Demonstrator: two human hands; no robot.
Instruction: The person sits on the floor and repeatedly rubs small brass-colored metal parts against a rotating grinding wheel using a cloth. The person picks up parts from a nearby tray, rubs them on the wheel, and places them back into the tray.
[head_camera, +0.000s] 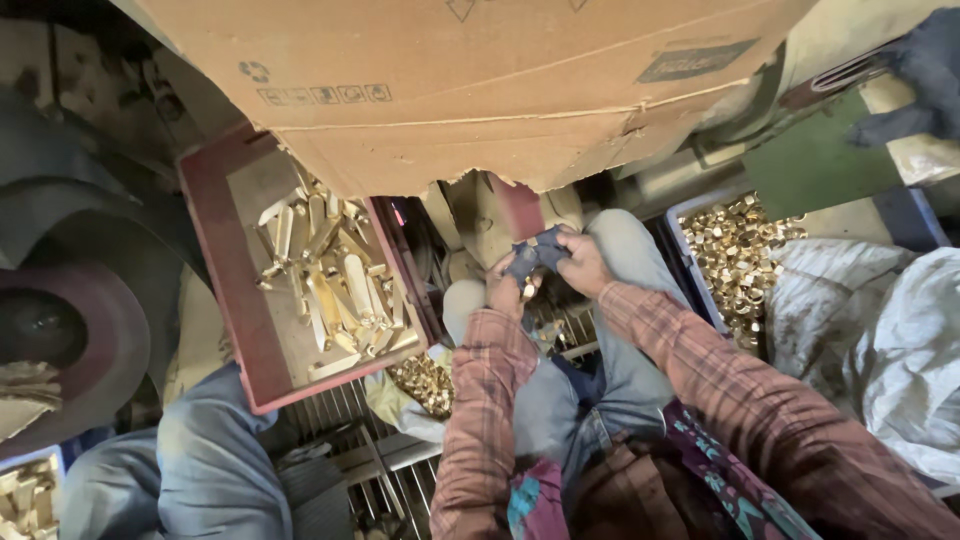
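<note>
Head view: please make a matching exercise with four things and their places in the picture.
Things:
1. red tray
2. blue crate
3. cardboard box
4. dark cloth

Places:
A. between both hands
B. left, holding long brass pieces
C. top, above the hands
D. right, holding small brass nuts

Pairs: 1-B, 2-D, 3-C, 4-A

A dark red tray of long brass pieces sits under a torn cardboard box. A blue crate of small brass nuts stands beside white sacks.
</note>
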